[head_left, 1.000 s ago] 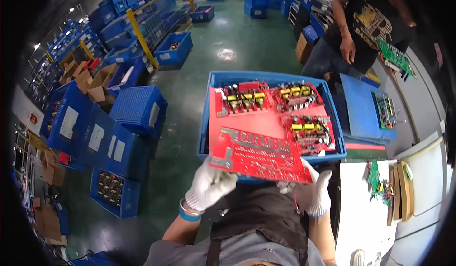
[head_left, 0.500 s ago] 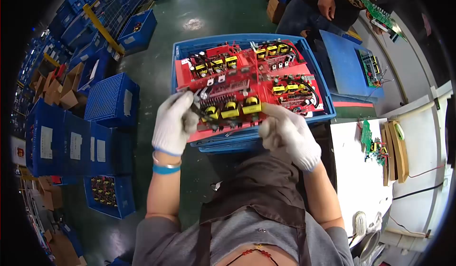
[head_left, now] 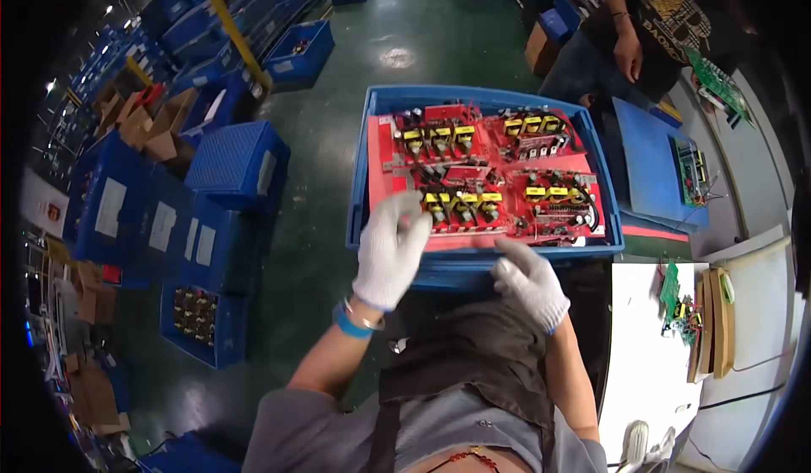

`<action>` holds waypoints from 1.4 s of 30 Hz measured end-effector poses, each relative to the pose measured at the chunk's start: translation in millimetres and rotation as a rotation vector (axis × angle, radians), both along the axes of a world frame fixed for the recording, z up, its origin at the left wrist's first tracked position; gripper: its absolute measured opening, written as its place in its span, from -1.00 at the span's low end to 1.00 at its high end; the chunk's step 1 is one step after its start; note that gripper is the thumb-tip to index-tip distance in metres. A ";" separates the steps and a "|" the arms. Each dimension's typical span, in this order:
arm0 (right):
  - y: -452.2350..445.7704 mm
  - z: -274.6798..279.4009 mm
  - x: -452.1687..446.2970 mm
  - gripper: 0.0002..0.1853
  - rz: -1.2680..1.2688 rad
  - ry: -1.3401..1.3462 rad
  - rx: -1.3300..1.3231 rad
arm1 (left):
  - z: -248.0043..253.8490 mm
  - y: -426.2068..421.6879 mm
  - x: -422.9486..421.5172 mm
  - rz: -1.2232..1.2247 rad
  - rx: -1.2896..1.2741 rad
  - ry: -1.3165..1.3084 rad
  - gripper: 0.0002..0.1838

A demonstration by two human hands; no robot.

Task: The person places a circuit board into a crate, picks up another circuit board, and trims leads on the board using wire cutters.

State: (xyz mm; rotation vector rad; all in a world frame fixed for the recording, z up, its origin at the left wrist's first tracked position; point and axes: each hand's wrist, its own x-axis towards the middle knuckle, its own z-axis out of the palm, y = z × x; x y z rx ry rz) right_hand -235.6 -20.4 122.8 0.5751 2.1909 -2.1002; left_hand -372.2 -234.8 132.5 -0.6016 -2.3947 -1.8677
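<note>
Several red circuit boards with yellow-labelled transformers lie in a blue crate in front of me, on a pink-red sheet. My left hand, in a white knitted glove, is at the left end of the front-left circuit board. Its thumb and fingers stand apart; whether the fingertips touch the board I cannot tell. My gloved right hand is near the front rim of the blue crate, fingers loosely bent and apart, holding nothing. Beside that board lies the front-right circuit board.
A white table at right bears a green circuit board. Another green board rests on a blue panel. A co-worker's hand shows at upper right. Blue bins stand at left.
The red circuit board held between both hands now lies in the crate at front left. Both hands have come away from lifting it, the right one toward me. The view has shifted.
</note>
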 end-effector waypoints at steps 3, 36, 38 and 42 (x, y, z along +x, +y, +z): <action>1.5 -5.8 38.5 -0.42 -0.059 -0.027 -0.003 | -17.6 -2.5 36.1 -0.110 0.110 -0.159 -0.73; 30.8 -50.7 355.9 -0.83 -1.418 0.013 0.571 | 44.4 513.3 174.5 -1.134 -0.500 0.793 -0.71; 29.3 -56.0 355.5 -0.86 -1.503 -0.081 0.549 | 33.4 542.4 169.5 -1.106 -0.673 0.908 -0.69; 35.3 -51.3 348.7 -0.87 -1.408 -0.092 0.864 | 22.2 559.1 177.3 -1.080 -1.022 1.043 -0.61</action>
